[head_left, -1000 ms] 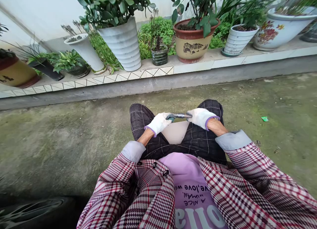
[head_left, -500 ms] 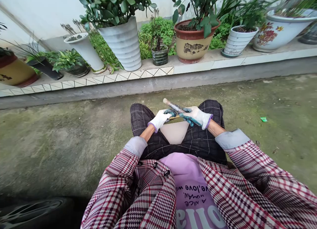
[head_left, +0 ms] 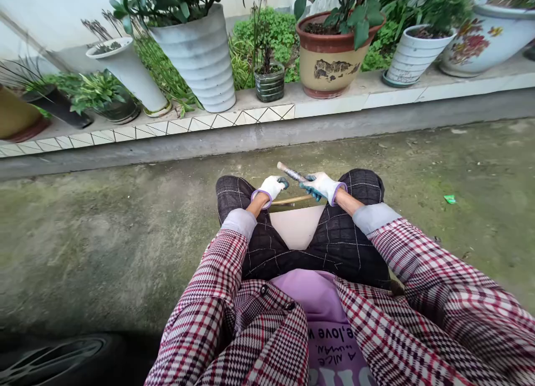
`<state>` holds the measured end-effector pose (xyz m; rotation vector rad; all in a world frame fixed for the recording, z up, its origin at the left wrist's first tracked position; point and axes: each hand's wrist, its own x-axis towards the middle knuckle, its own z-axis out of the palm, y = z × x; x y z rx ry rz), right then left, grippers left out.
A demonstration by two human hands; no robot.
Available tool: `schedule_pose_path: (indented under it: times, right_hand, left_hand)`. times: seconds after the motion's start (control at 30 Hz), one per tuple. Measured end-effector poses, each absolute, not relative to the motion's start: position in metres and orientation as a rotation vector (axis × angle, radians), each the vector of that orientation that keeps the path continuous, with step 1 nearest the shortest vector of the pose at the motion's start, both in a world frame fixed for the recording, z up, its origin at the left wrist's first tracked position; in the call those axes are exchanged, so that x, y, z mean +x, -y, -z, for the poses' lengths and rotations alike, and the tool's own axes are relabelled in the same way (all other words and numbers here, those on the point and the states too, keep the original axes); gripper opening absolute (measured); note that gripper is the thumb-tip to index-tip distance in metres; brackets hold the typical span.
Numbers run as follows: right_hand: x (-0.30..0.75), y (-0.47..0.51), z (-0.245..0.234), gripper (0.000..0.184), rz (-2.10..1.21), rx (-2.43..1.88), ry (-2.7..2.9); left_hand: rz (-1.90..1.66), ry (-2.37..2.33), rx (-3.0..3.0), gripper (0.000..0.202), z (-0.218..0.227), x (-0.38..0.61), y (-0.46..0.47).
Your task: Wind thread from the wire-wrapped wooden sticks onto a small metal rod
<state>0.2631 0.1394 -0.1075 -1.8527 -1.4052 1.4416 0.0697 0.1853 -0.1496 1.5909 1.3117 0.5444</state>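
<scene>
My right hand, in a white glove with teal-coated fingers, is closed around a tool handle. The handle has a pale end and a silvery wrapped section, and it points up and to the left; the tool's other end is hidden. My left hand, gloved the same way, is curled closed just left of the handle and apart from it. What it holds, if anything, I cannot make out. Below both hands a thin yellowish-brown strip spans the gap between my knees. A pale flat surface shows between my thighs.
Ahead runs a low tiled ledge with several potted plants, among them a ribbed white pot and a tan pot with a reddish rim. A green scrap lies on the concrete floor at right. A dark wheel is at lower left.
My left hand has drawn slightly left, away from the right hand and the handle. My right hand has shifted slightly up and left, still gripping the handle. The camera view has tilted slightly.
</scene>
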Motion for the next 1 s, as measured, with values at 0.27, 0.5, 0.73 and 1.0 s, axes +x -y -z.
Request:
schedule_pose_path:
  times: [0.27, 0.5, 0.73, 1.0]
  right_hand:
    - [0.282, -0.132, 0.073, 0.033, -1.597, -1.374, 1.279]
    - [0.293, -0.068, 0.026, 0.037, -1.766, -0.938, 1.269]
    - [0.295, -0.033, 0.024, 0.031, -1.815, -0.944, 1.33]
    - [0.286, -0.032, 0.036, 0.036, -1.851, -0.984, 1.551]
  left_hand:
    - [-0.822, -1.068, 1.597, 0.02, 0.11, 0.071, -0.203]
    - [-0.891, -0.875, 1.305, 0.021, 0.039, 0.051, -0.121]
    - [-0.738, -0.879, 1.243, 0.031, 0.027, 0.06, -0.062]
    - [-0.734, -0.683, 1.263, 0.05, 0.037, 0.053, -0.062]
